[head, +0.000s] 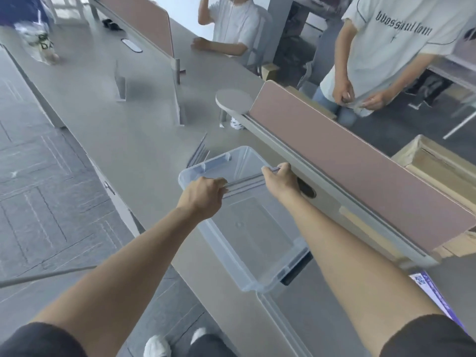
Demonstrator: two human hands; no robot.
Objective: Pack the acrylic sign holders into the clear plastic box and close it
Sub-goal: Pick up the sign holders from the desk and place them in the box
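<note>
A clear plastic box (257,276) without its lid stands on the grey desk in front of me. I hold a thin stack of clear acrylic sign holders (244,179) flat over the box's far half. My left hand (203,194) grips the stack's left end and my right hand (279,179) grips its right end. Several more acrylic sign holders (198,153) lean on the desk just beyond the box's far left corner. Another acrylic sign holder (121,83) stands upright farther back on the desk. The box's inside looks bare.
A pink desk divider (360,163) on a grey rail runs along the right of the box. A second pink divider (144,19) stands at the back. Two people stand beyond the desk. A cardboard box (438,163) sits at right. The desk's left edge drops to carpet.
</note>
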